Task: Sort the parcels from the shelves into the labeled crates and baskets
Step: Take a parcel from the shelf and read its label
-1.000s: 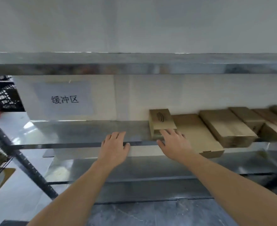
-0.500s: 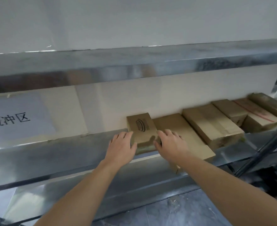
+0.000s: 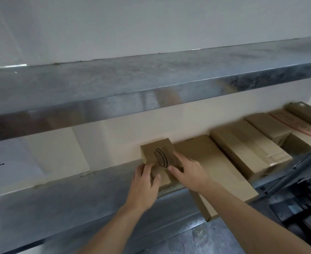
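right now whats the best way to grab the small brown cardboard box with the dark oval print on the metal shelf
Grip the small brown cardboard box by its two side faces, coming from the open shelf front. Its left side is clear; the flat cardboard box abuts its right, so slide it forward first. The left hand and right hand already flank it.

The shelf [image 3: 63, 204] is bare sheet metal, dull grey with a soft mottled sheen; the upper shelf [image 3: 151, 77] has the same finish, its front lip glossier and reflective. The small box [image 3: 160, 154] and the parcels [image 3: 246, 149] beside it are matt brown cardboard; the wall sign [image 3: 8, 167] is plain white paper.
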